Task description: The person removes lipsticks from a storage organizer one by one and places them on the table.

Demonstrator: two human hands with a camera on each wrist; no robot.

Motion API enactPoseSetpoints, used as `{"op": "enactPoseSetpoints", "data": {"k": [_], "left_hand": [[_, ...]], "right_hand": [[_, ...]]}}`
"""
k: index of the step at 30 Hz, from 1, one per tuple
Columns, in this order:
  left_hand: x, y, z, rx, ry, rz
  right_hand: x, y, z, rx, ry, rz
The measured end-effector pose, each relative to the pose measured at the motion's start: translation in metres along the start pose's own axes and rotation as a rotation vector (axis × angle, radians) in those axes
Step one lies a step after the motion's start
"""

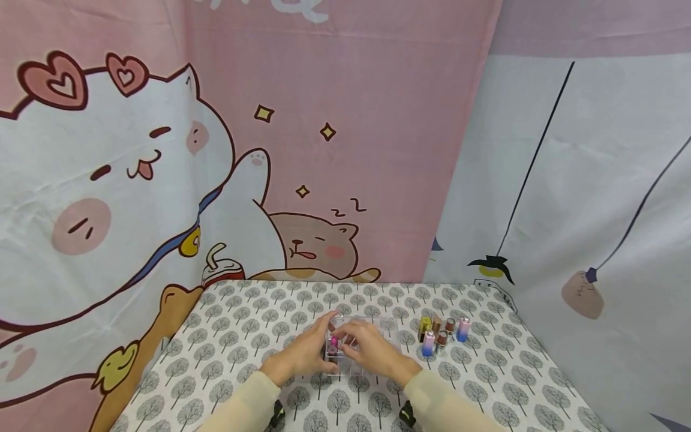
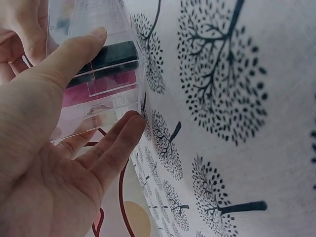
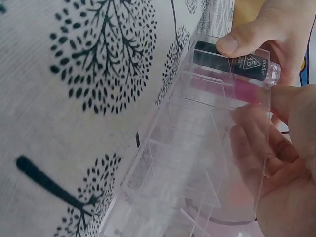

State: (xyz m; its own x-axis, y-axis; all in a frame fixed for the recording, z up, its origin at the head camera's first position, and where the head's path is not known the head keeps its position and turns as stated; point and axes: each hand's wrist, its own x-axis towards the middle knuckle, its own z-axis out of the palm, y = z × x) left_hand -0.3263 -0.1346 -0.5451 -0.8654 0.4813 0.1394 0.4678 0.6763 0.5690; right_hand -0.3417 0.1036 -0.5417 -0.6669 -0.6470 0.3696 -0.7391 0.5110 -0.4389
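A clear compartmented organizer box point(image 1: 356, 367) stands on the table between the two hands. My left hand point(image 1: 309, 353) grips its left end, thumb on the near wall and fingers behind. Two cosmetic tubes stand side by side at that end: a dark tube with white lettering point(image 3: 249, 67) and a pink tube point(image 3: 212, 87). The right hand point(image 1: 372, 348) reaches over the box with bent fingers and pinches the pink tube's upper end; its fingertips are partly hidden. In the right wrist view, several of its compartments point(image 3: 173, 163) stretch away from the tubes.
Right of the box stands a group of cosmetics: two pink-and-blue tubes point(image 1: 428, 345), a gold-topped tube point(image 1: 425, 324) and several brown-capped containers point(image 1: 441, 339). A tree-print cloth point(image 1: 259, 342) covers the table. A cartoon-print curtain point(image 1: 378, 150) hangs behind.
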Motion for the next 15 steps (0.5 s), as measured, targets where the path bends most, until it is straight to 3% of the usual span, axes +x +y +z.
{"op": "enactPoseSetpoints", "data": {"k": [15], "left_hand": [[0.0000,-0.0012,0.0006,-0.022,0.003,-0.004]], "right_hand": [[0.0059,0.0053,0.0077,0.053,0.006,0.049]]}}
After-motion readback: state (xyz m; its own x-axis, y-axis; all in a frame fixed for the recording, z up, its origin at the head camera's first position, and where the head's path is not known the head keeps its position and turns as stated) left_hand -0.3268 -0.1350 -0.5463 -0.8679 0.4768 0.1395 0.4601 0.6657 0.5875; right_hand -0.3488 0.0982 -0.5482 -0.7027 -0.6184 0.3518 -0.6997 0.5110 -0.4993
